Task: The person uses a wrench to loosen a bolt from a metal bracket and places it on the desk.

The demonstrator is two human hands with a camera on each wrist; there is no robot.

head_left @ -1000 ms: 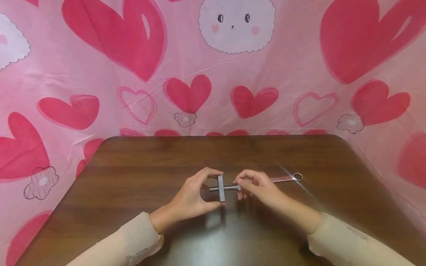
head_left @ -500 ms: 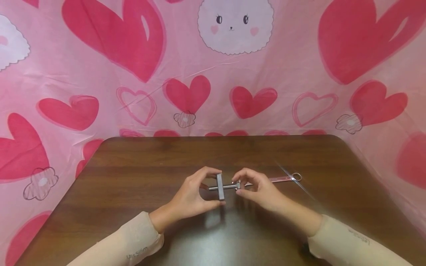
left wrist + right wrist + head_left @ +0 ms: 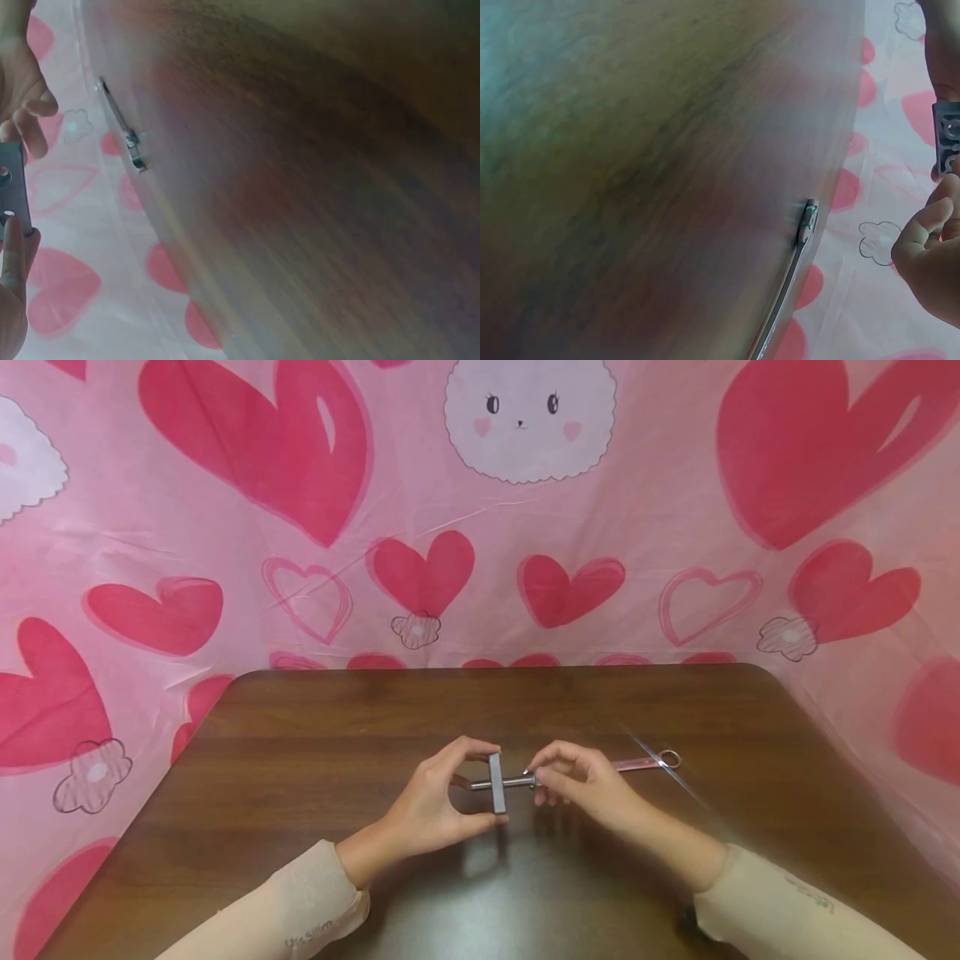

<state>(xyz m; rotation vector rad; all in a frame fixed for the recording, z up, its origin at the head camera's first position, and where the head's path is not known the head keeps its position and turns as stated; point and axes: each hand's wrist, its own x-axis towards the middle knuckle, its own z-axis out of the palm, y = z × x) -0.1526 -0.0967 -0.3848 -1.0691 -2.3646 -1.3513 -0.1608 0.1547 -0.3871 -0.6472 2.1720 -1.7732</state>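
Observation:
In the head view my left hand (image 3: 431,802) holds a flat grey metal plate (image 3: 497,785) upright by its top and bottom edges, between fingers and thumb. Holes show in the plate (image 3: 12,191) in the left wrist view. A silver bolt (image 3: 516,782) passes through it, lying roughly level, with its end poking out towards the left palm. At the bolt's right end my right hand (image 3: 592,785) pinches the head, which the fingertips partly cover. Both hands are above the table.
Behind the right hand a wrench (image 3: 636,765) lies on the brown wooden table (image 3: 360,710), its ring end to the right. A pink curtain (image 3: 495,510) with hearts hangs around the table's back and sides.
Half a second ago the right thumb and fingers were spread apart around the bolt's head; now they are closed on it again. The left hand and plate have barely moved.

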